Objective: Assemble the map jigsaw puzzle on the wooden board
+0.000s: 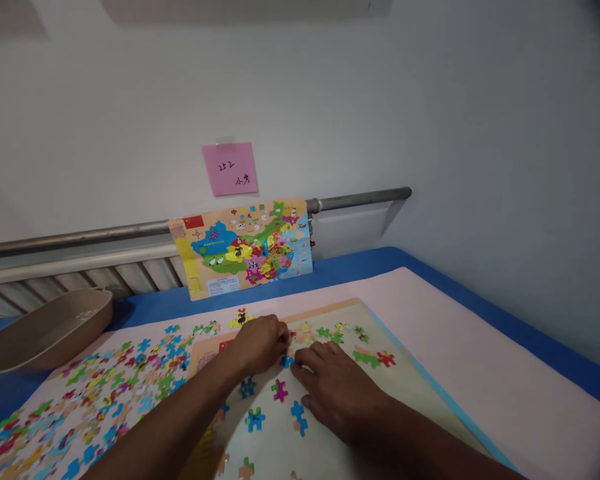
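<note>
Hands, left hand (260, 343) and right hand (337, 387), on puzzle board (415, 387) beside blue piece (286, 361).

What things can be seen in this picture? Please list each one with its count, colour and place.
puzzle board: one, pale with light-blue edge, on the mat under the hands
loose puzzle pieces: many, mixed colours, spread on the mat left of the board
pieces on the board: several, blue, green, red, magenta, scattered
mat: one, pale pink, over the blue table
blue table: one, against the wall
map picture: one, multicoloured, leaning on the pipe
pink note: one, taped on the wall
tray: one, beige, far left
pipe: one, grey, along the wall
left hand: fingers curled at a blue piece
right hand: flat on the board
</note>
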The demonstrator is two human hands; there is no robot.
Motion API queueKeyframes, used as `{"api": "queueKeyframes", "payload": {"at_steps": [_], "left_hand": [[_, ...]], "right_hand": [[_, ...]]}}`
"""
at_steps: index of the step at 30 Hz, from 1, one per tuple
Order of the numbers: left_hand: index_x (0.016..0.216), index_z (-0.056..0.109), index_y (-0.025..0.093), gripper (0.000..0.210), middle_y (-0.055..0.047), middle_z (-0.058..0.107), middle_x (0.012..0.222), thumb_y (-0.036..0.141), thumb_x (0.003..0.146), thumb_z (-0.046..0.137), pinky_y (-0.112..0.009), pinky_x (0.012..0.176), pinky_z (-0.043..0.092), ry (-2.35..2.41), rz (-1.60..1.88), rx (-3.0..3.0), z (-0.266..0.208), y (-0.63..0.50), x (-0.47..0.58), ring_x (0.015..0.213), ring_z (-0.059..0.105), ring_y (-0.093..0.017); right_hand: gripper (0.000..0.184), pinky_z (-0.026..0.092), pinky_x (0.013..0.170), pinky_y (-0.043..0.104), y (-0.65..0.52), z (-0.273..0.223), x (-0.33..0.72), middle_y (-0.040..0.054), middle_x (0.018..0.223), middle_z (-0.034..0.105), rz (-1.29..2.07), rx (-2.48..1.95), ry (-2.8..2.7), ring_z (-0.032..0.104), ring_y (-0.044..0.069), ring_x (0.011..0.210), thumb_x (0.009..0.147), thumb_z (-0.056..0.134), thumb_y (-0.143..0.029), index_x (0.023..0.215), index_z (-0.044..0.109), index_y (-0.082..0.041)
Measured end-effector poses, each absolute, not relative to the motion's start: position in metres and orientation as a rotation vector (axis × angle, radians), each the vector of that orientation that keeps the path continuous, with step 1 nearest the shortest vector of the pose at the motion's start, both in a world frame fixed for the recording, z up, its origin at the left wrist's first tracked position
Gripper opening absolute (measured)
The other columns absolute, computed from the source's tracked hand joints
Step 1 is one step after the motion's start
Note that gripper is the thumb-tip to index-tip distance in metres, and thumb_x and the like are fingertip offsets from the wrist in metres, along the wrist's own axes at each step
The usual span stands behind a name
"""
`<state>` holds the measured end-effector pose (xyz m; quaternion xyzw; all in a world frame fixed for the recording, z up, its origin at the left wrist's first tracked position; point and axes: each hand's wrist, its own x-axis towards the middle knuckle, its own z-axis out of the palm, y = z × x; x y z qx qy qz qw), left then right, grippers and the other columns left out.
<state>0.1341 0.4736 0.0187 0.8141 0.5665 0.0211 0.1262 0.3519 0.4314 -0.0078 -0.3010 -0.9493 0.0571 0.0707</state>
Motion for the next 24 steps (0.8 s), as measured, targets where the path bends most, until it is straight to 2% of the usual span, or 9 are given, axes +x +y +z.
{"api": "queueKeyframes", "payload": {"at_steps": [5, 8, 13, 17, 24], "left_hand": [[0.093, 0.079, 0.023, 0.018, -0.007, 0.076, 0.108, 0.016, 0.088, 0.064, -0.032, 0.083, 0.049, 1.641, 0.085, 2.343, 0.02, 0.475, 0.134, 0.103, 0.072, -0.026], [0.092, 0.08, 0.023, 0.015, -0.007, 0.077, 0.106, 0.018, 0.088, 0.066, -0.031, 0.08, 0.047, 1.619, 0.091, 2.328, 0.022, 0.476, 0.133, 0.099, 0.072, -0.025], [0.084, 0.081, 0.022, 0.015, -0.004, 0.077, 0.092, 0.012, 0.079, 0.071, -0.03, 0.071, 0.043, 1.622, 0.104, 2.249, 0.023, 0.481, 0.136, 0.086, 0.07, -0.021], [0.079, 0.079, 0.021, 0.016, -0.002, 0.076, 0.084, 0.007, 0.077, 0.07, -0.028, 0.07, 0.042, 1.628, 0.145, 2.172, 0.025, 0.482, 0.138, 0.083, 0.069, -0.02], [0.085, 0.076, 0.017, 0.019, 0.002, 0.075, 0.081, 0.001, 0.081, 0.067, -0.025, 0.07, 0.046, 1.581, 0.247, 1.97, 0.021, 0.487, 0.136, 0.078, 0.068, -0.016]], "right_hand": [[0.035, 0.047, 0.105, 0.06, 0.431, -0.01, 0.351, 0.0132, 0.138, 0.064, 0.196, -0.93, -2.864, 0.056, 0.038, 0.122, 0.101, 0.076, -0.034, 0.128, 0.067, -0.015], [0.032, 0.048, 0.104, 0.06, 0.431, -0.012, 0.35, 0.0128, 0.135, 0.065, 0.182, -0.915, -2.844, 0.058, 0.038, 0.121, 0.101, 0.076, -0.032, 0.126, 0.067, -0.015], [0.038, 0.046, 0.111, 0.063, 0.429, -0.008, 0.347, 0.0139, 0.139, 0.064, 0.19, -0.979, -2.854, 0.057, 0.039, 0.125, 0.1, 0.077, -0.033, 0.132, 0.067, -0.014], [0.039, 0.044, 0.115, 0.063, 0.426, -0.001, 0.346, 0.0141, 0.141, 0.063, 0.232, -1.013, -2.881, 0.056, 0.039, 0.128, 0.102, 0.074, -0.033, 0.136, 0.066, -0.014], [0.037, 0.043, 0.114, 0.063, 0.428, -0.014, 0.35, 0.0132, 0.141, 0.063, 0.213, -0.923, -2.781, 0.056, 0.038, 0.126, 0.102, 0.074, -0.034, 0.133, 0.066, -0.015]]}}
